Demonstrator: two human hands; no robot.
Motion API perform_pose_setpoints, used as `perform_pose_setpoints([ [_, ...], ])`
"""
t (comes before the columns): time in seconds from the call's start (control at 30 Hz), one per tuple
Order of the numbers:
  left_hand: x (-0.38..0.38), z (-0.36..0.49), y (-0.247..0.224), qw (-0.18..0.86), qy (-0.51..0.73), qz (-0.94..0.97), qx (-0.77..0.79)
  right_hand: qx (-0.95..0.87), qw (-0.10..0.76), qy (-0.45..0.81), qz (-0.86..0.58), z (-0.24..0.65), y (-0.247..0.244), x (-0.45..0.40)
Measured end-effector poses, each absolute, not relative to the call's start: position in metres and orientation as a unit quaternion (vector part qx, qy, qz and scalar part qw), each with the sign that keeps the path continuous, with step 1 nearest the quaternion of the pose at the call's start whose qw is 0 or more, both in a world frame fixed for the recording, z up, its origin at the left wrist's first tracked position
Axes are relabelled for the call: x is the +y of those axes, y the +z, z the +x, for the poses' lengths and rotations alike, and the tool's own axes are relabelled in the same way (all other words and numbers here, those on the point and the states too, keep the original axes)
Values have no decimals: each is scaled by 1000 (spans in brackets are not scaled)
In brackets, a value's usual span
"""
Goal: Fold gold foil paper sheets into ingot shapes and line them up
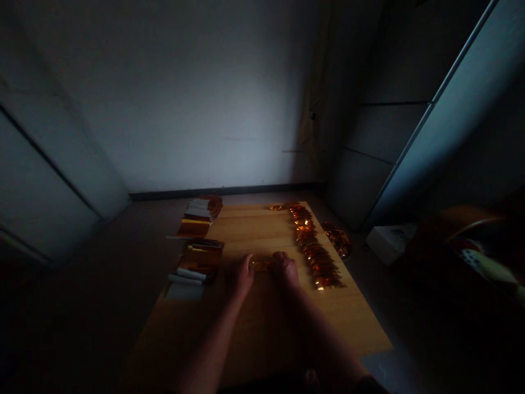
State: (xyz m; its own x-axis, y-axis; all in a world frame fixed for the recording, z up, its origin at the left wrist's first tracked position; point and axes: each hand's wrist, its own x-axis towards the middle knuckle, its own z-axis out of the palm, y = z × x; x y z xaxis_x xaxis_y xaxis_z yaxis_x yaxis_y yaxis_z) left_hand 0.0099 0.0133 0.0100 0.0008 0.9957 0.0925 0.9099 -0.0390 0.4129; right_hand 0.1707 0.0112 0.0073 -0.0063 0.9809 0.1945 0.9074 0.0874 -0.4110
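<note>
Shiny gold foil piece [260,265] lay between left hand [241,273] and right hand [286,268], both curled, gripping its ends.

Board table [250,227], wooden, bearing at left stacked orange-gold sheets with pale papers [200,260]. At right: one long row of shiny, folded gold pieces [314,249].

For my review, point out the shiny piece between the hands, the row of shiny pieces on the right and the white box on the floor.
Shiny piece [261,266]: head view, its middle.
Row of shiny pieces [317,260]: head view, partway along.
White box [380,244]: head view, its left part.
</note>
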Motion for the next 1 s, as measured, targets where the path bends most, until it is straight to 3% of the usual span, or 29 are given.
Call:
perform_pose_setpoints([
  [0.47, 9, 11, 15, 68, 160, 706, 686, -705, 216, 55, -673, 165, 13, 6],
  [0.8, 5, 12, 15, -2, 116, 741, 661, -747, 135, 38, -650, 163, 16, 1],
  [1.0, 7, 14, 12, -9, 98, 759, 644, -714, 142, 69, -682, 167, 20, 4],
])
